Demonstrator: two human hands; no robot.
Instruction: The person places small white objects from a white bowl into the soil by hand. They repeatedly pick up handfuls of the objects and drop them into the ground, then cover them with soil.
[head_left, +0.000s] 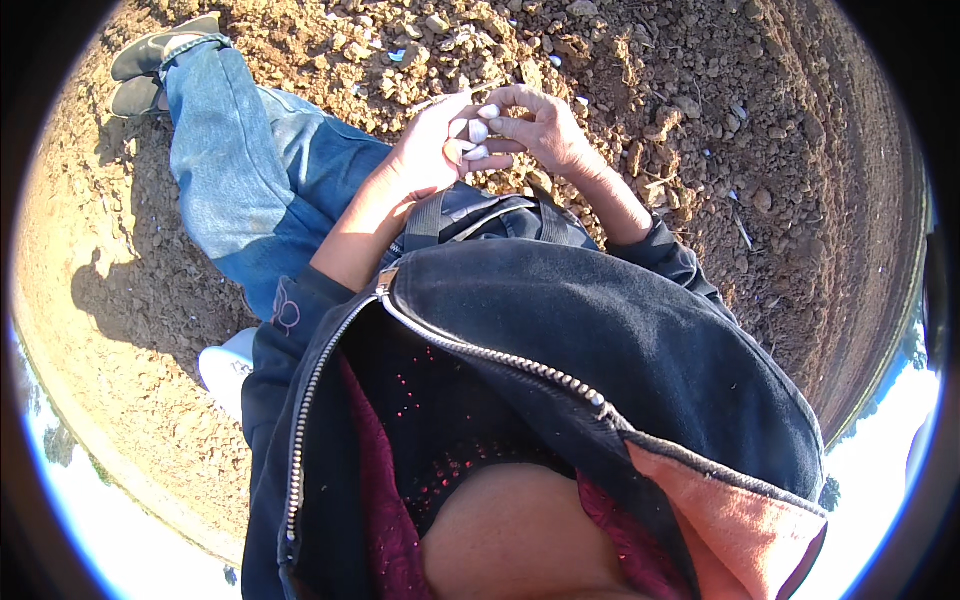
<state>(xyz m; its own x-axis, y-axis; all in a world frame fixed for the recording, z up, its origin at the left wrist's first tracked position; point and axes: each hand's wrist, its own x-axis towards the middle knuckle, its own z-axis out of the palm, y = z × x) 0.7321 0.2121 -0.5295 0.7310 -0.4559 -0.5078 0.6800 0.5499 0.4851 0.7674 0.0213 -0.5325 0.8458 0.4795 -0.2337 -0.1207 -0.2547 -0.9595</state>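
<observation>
Palm up and partly cupped, my left hand (435, 135) holds several whitish garlic cloves (478, 131). Among them lies a browner clove (453, 152), near the base of the fingers. From the right, my right hand (544, 129) reaches over the left fingers, its thumb and fingertips at a white clove (489, 112). Both hands are close together above the soil, just beyond a dark bag or cloth with straps (487, 214) at my waist.
Cloddy brown soil (675, 150) surrounds me, with small pale pieces scattered on it, such as one beyond my hands (555, 61). Legs in blue jeans (225, 142) stretch to the upper left, ending in dark shoes (139, 75). A white container (229, 371) stands at the left beside my sleeve.
</observation>
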